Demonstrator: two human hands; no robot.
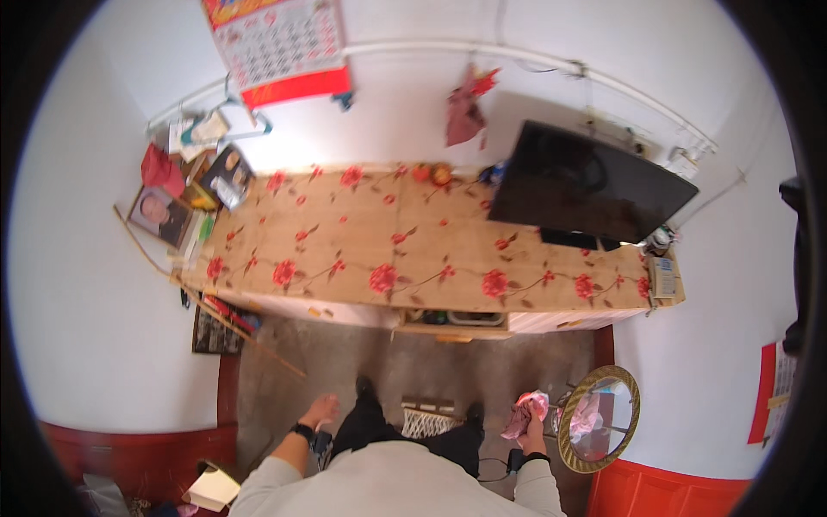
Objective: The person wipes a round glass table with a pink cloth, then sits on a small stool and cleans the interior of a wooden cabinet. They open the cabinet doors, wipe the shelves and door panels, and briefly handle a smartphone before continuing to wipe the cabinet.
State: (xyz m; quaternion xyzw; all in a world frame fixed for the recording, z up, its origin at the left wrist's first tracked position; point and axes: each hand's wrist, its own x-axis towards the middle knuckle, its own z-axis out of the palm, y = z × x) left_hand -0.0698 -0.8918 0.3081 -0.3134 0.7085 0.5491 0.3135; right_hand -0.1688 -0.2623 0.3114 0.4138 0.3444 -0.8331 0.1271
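Note:
In my right hand (pixel 533 426) is a crumpled pink and red cloth (pixel 519 417), held low on the right, just left of a round gold-rimmed glass side table (pixel 564 423). My left hand (pixel 321 410) is apart from everything, its fingers spread and holding nothing. Before me stands a long, low cabinet whose top bears a floral covering (pixel 362 239). Its middle drawer (pixel 455 328) is pulled out a little, with a pale tray and dark items inside.
A television (pixel 591 181) and a telephone (pixel 663 278) stand on the cabinet's right part, framed photos (pixel 159 216) on its left. A thin wooden stick (pixel 213 304) leans at the left. A slatted rack (pixel 428 413) lies between my legs.

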